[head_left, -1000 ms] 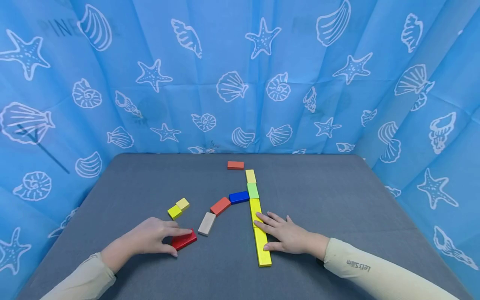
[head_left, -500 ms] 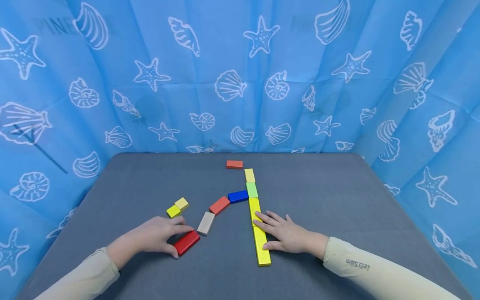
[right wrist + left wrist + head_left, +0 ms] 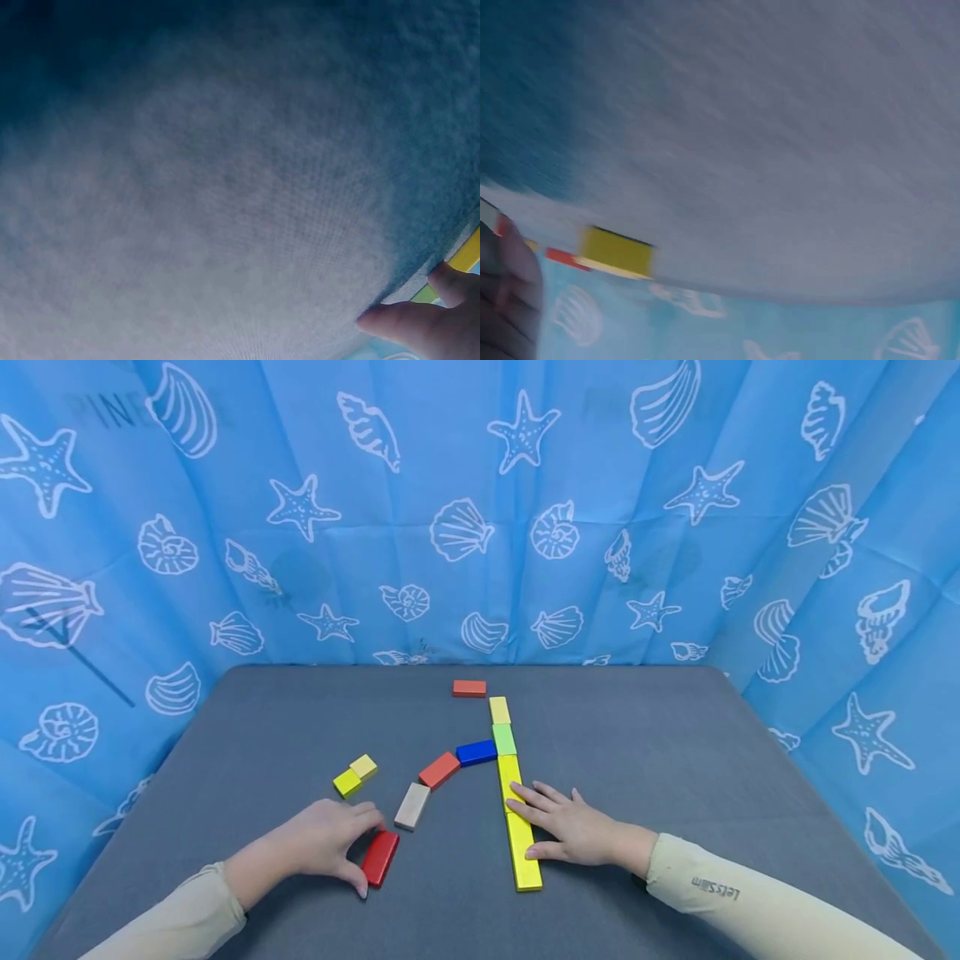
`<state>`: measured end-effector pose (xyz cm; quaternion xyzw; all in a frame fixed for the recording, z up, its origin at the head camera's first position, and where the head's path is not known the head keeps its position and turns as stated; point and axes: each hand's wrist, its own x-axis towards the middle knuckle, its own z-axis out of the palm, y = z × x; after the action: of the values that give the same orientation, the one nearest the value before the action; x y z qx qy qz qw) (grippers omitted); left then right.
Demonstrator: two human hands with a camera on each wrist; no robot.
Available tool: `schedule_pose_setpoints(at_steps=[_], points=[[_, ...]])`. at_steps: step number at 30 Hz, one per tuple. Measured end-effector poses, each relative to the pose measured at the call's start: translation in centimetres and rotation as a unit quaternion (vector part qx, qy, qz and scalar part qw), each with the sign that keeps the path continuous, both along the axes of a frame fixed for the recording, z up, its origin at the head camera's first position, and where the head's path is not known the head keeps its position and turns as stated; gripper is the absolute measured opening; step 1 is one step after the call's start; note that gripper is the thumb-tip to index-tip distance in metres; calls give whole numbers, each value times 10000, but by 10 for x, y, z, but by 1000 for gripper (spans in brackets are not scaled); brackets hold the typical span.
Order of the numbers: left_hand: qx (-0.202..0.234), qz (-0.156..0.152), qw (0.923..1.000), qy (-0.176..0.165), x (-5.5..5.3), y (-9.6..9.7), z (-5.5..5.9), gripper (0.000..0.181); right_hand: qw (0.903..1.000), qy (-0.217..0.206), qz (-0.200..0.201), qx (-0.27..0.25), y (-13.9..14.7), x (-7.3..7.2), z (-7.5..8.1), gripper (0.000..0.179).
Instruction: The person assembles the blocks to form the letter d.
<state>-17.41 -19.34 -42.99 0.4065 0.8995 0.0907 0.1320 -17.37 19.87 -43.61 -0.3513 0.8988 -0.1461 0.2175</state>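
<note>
My left hand [image 3: 326, 842] holds a red block [image 3: 380, 858] on the table, thumb at its near end and fingertips at its far end. Ahead of it lie a pale wooden block [image 3: 412, 807], an orange-red block [image 3: 439, 771] and a blue block [image 3: 477, 753], forming a curve. The blue one meets a straight row: a cream block [image 3: 499, 710], a green block [image 3: 504, 739] and two long yellow blocks [image 3: 522, 867]. With fingers spread, my right hand [image 3: 573, 827] rests on the yellow pair. Its thumb and a finger show in the right wrist view's corner.
A small yellow block [image 3: 347, 782] and a small cream block [image 3: 363, 767] lie corner to corner beyond my left hand. Another orange-red block [image 3: 469, 689] lies near the far edge of the grey table [image 3: 660, 752]. A blue shell-patterned curtain [image 3: 480, 585] hangs behind.
My left hand has slid slightly right and toward me, turning the red block so that it stands more steeply lengthwise. My right hand stays in place on the yellow blocks.
</note>
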Motion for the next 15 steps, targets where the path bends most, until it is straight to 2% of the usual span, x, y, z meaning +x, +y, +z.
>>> schedule_pose_setpoints(at_steps=[3, 5, 6, 8, 9, 12, 14, 15], points=[[73, 216, 9993, 302, 5, 8, -2, 74, 10000, 4, 3, -16, 0, 0, 0, 73], [303, 120, 9980, 536, 6, 7, -3, 69, 10000, -1, -7, -12, 0, 0, 0, 74], [501, -35, 9966, 650, 5, 4, -3, 64, 10000, -5, -12, -12, 0, 0, 0, 74], [919, -590, 9889, 1007, 3, -4, -5, 51, 10000, -19, -26, -10, 0, 0, 0, 74], [1117, -951, 9816, 1220, 1, -9, -5, 45, 10000, -28, -27, -5, 0, 0, 0, 74], [1467, -2007, 9516, 1810, -2, -21, -10, 37, 10000, -45, -28, 14, -1, 0, 1, 74], [1498, -2429, 9371, 2013, -4, -25, -13, 37, 10000, -46, -31, 25, -1, 0, 1, 74], [1480, -2535, 9341, 2030, -4, -26, -14, 36, 10000, -41, -29, 26, -1, 0, 1, 74]])
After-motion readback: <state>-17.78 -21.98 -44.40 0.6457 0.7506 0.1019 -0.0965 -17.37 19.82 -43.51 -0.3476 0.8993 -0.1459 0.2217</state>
